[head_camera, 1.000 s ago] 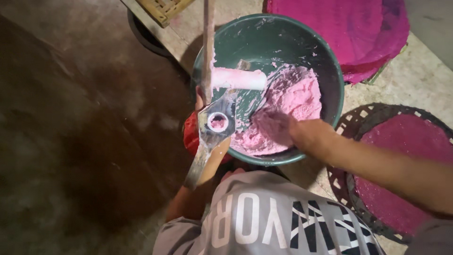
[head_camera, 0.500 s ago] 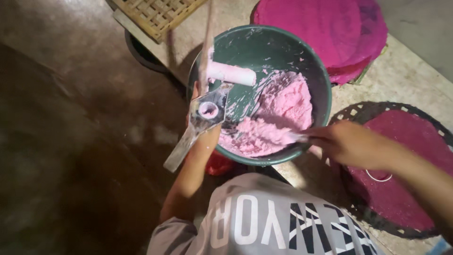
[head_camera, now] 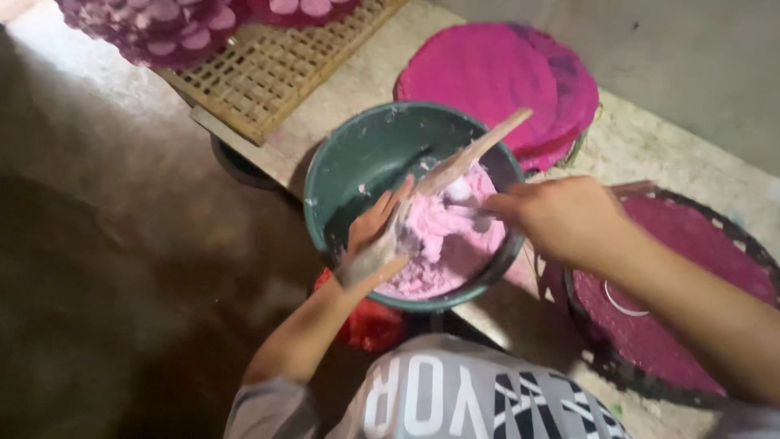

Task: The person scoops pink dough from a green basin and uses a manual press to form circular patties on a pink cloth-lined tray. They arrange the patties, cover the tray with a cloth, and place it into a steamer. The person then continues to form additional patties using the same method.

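We take the green bowl [head_camera: 357, 154] as our landmark. It sits on a pale ledge, and the pink dough [head_camera: 439, 244] fills its near right portion; the far left inner wall shows bare green with only thin smears.

Progress, as we judge it: the dough reads as one soft, lumpy mass of even pale pink, so mixing appears well advanced. Scraping appears unfinished, since residue clings to the tool and the wall.

Our left hand [head_camera: 375, 236] lies at the near left rim of the bowl, fingers curled around the lower end of the wooden paddle [head_camera: 471, 154], which slants up across the bowl towards its far right rim. The paddle is coated with dough where we hold it. Our right hand [head_camera: 556, 218] hangs over the right rim, fingers bent inward at the dough; we cannot tell whether it grips anything.

Beyond the bowl's far right rim lies a stack of magenta discs [head_camera: 496, 77]. Right of the bowl sits a dark woven tray [head_camera: 617, 370] bearing a magenta sheet. Beyond the far left rim lies a bamboo lattice rack [head_camera: 268, 73].
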